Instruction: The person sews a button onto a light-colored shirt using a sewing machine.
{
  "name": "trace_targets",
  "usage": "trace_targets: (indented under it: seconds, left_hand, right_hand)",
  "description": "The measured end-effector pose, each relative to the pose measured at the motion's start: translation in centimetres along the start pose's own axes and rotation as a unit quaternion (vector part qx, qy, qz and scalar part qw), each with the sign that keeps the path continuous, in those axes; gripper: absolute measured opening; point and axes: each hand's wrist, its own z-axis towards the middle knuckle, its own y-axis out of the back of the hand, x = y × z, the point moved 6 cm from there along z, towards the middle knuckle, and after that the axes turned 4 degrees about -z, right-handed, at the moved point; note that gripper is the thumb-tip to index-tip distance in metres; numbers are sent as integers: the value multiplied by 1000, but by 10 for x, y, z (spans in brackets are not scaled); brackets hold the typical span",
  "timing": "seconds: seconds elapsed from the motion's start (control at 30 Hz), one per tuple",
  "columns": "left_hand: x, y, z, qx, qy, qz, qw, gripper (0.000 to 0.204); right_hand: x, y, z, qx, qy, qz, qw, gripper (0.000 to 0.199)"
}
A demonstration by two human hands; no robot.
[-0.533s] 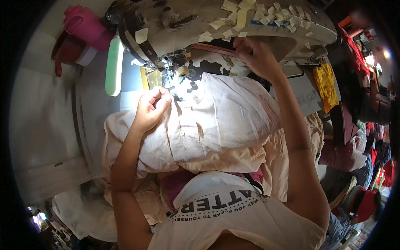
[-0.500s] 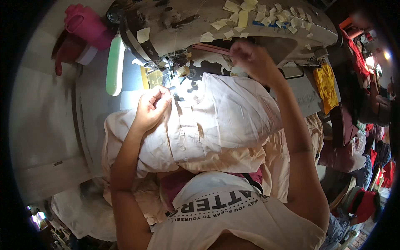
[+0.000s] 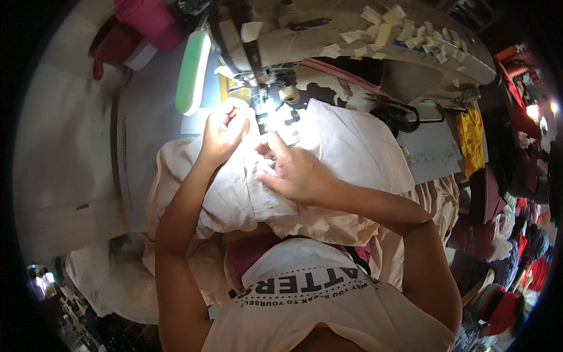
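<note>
A pale cream buttoned garment lies bunched over the sewing machine's bed and spills down to my lap. Close to the brightly lit needle area, my left hand is closed with its fingertips pinched; what is between them, if anything, I cannot make out. Over the garment's button strip is my right hand, its thumb and bent fingers apart, resting on or just above the cloth. The sewing machine stands across the far side, with scraps of tape stuck to it.
A green-and-white elongated object stands left of the machine head. Black loops like scissor handles lie on the bed at right. A yellow cloth hangs at the table's right edge. Pink and red containers stand far left.
My right hand has come from under the machine arm, down and left onto the garment beside my left hand. The view has shifted, and the black loops now show at right.
</note>
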Motion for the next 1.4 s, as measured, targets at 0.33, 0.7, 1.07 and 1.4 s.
trace_targets:
  seconds: [0.33, 0.7, 1.07, 1.4]
  left_hand:
    - [18, -1, 18, 17, 31, 94, 995, 7]
    - [16, -4, 21, 36, 77, 66, 994, 11]
    - [17, -5, 19, 7, 73, -12, 997, 9]
    - [12, -14, 14, -17, 92, -20, 995, 8]
  right_hand:
    - [-36, 47, 42, -51, 23, 222, 973, 15]
    - [-46, 59, 53, -185, 135, -156, 961, 8]
    - [-40, 40, 52, 29, 42, 62, 997, 13]
    - [-56, 61, 59, -149, 18, -11, 989, 10]
